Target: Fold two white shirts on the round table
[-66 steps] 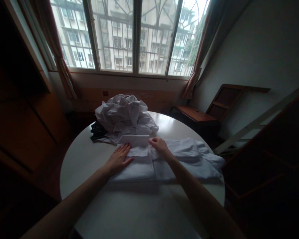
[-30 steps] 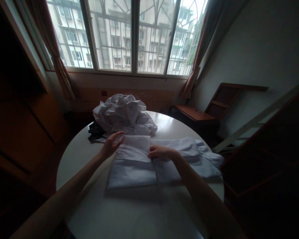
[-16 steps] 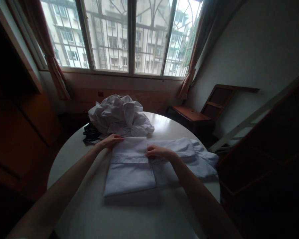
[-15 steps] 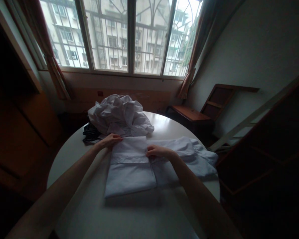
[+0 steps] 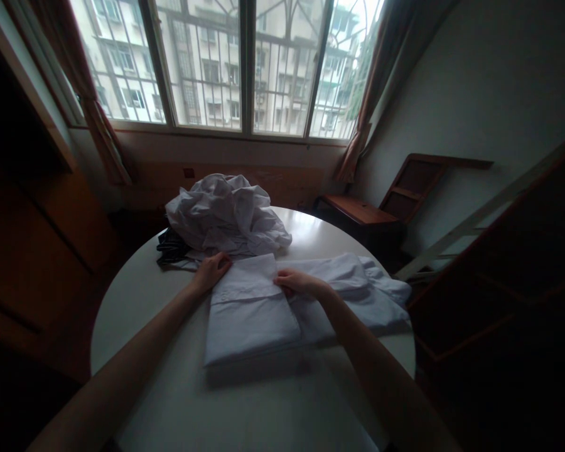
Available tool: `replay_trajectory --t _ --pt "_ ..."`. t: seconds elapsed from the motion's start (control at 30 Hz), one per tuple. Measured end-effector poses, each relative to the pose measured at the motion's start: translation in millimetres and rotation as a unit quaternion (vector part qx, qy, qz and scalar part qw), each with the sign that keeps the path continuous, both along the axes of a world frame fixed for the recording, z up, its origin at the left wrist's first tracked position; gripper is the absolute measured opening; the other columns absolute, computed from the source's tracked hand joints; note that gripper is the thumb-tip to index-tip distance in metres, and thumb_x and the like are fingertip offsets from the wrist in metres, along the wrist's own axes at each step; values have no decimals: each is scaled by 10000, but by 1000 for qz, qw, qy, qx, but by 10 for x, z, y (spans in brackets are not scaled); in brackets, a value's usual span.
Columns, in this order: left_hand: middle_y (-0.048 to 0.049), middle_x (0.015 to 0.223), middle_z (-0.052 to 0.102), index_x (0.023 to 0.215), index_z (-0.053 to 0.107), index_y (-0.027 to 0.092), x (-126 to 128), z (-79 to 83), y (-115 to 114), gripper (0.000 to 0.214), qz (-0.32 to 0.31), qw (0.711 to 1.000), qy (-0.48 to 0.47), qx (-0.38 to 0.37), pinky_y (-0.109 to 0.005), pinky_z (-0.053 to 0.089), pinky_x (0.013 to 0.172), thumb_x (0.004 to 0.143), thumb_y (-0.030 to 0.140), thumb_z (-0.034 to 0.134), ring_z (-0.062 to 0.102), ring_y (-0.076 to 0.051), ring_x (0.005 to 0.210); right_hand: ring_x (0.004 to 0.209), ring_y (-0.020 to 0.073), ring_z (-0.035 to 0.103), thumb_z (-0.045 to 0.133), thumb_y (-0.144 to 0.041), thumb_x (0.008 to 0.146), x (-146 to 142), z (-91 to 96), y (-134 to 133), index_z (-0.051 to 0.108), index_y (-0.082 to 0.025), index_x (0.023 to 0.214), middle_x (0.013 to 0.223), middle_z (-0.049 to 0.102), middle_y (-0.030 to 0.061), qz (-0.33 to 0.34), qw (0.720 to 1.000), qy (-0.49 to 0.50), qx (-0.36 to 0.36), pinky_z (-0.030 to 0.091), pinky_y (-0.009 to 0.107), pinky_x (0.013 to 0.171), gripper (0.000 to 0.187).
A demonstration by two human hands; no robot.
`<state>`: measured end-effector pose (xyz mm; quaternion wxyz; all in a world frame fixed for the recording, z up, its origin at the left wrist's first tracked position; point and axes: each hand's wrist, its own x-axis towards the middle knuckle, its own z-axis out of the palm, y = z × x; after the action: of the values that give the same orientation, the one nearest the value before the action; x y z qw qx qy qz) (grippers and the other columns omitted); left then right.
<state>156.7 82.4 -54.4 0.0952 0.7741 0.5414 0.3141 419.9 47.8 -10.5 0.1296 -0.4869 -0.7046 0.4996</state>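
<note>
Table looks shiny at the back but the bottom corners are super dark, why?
Head view: the bright window likely makes the glare on the far side of the table; same view: bottom corners seem poorly lit, and a soft shadow lies along the near edge of the white cloth.

Daylight from the window (image 5: 247,75) glares on the tabletop (image 5: 306,229); corners darken.

Looks like smooth, matt cloth in the folded white garment (image 5: 252,323); like rumpled, matt cloth in the heaped off-white pile (image 5: 228,213). Gleams smooth and glossy across the round white tabletop (image 5: 311,233); resembles wood on the flat reddish-brown seat (image 5: 360,210).
</note>
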Motion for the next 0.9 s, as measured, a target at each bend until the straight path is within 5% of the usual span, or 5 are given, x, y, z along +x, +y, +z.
replay_trajectory --t 0.27,0.37,0.53,0.67,0.9 --pt "-70 821 659 864 592 175 11 21 -20 274 -6 1000 17 -5 -272 440 670 798 370 411 612 -205 761 602 153 507 605 -402 687 -97 11 -73 543 -162 770 675 567 31 -117 958 -165 203 311 236 526 261" --pt "-74 819 659 858 599 169 10 25 -24 277 -9 1000 18 1 -270 434 667 796 369 417 608 -206 752 591 151 513 659 -477 622 -90 -33 -54 542 -151 855 680 573 28 -147 965 -133 175 328 234 518 417" --pt "-75 802 656 844 603 166 5 32 -24 281 -14 1000 21 4 -271 426 649 796 371 418 601 -206 731 439 77 399 659 -482 604 -53 -41 -12 530 -146 614 494 448 -42 -47 997 -41 40 270 212 437 360" --pt "-80 799 654 851 604 155 5 27 -28 300 -12 1000 25 5 -258 421 636 795 377 411 602 -199 728 413 46 326 681 -395 591 -28 -47 -10 524 -135 571 449 384 -73 -26 999 9 25 210 199 412 304" --pt "-52 742 650 793 626 148 -2 57 -45 388 17 999 -27 -35 -238 407 595 764 472 415 589 -180 682 476 63 446 694 -276 582 18 -29 18 605 -114 689 542 543 -36 -33 992 91 -80 327 178 462 214"
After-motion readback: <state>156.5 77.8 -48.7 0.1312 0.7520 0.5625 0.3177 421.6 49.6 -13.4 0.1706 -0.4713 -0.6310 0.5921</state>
